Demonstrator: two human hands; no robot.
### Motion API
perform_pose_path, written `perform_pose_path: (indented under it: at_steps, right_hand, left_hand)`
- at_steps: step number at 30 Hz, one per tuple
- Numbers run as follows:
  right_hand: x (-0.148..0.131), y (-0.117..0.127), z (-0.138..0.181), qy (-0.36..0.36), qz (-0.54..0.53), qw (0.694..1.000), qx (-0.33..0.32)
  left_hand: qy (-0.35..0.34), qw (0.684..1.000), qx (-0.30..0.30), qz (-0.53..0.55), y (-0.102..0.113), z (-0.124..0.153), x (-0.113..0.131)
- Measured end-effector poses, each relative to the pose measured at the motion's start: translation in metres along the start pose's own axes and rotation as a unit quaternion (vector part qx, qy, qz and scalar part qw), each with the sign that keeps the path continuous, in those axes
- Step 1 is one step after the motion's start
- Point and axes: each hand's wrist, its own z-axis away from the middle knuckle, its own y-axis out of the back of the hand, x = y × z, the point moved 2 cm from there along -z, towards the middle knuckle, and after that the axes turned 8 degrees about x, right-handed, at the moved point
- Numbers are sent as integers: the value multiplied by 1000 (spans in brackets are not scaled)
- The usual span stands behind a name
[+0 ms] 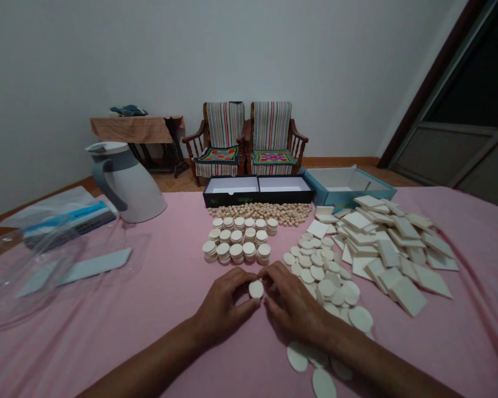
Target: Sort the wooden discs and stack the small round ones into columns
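Note:
My left hand [223,304] and my right hand [292,301] meet at the middle of the pink table, fingers curled around a small stack of white round discs [256,288] pinched between them. Just beyond the hands stand several neat stacks of round discs [237,245] in rows. To the right of my right hand lies a loose heap of white round discs [323,273], some reaching under my right forearm. Farther right is a pile of white square tiles [392,243].
A band of small tan discs [263,213] lies before an open black box [257,190] and a blue box [348,185]. A white jug [122,182] and clear plastic bags [45,254] are at the left. Two striped chairs [247,141] stand behind the table.

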Motion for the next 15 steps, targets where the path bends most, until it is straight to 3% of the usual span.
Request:
perform_pose_path:
  at_steps: [8, 15]
  right_hand:
    - [-1, -11, 4, 4, 30, 999, -13]
    - [-3, -1, 4, 15, 131, 991, -29]
  left_hand:
    - [60, 995, -10, 75, -2, 2, -12]
    - [6, 1000, -11, 22, 2, 4, -6]
